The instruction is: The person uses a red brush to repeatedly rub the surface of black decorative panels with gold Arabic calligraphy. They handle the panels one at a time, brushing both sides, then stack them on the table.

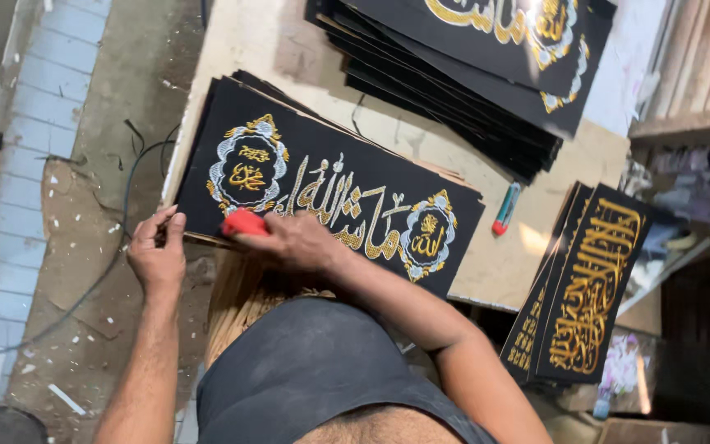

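Observation:
A long black panel [347, 177] with gold and silver ornamental script and two medallions lies on top of a stack on the wooden table [527, 255]. My right hand [293, 238] presses a small red cloth [245, 223] against the panel's near edge, left of its middle. My left hand [158, 251] pinches the stack's left near corner, fingers closed on the edge.
A second stack of black panels [470, 74] lies at the table's far side. More gold-lettered panels [589, 288] lean at the right edge. A red and teal marker [505, 209] lies between the stacks. Cables [117, 238] and debris cover the floor on the left.

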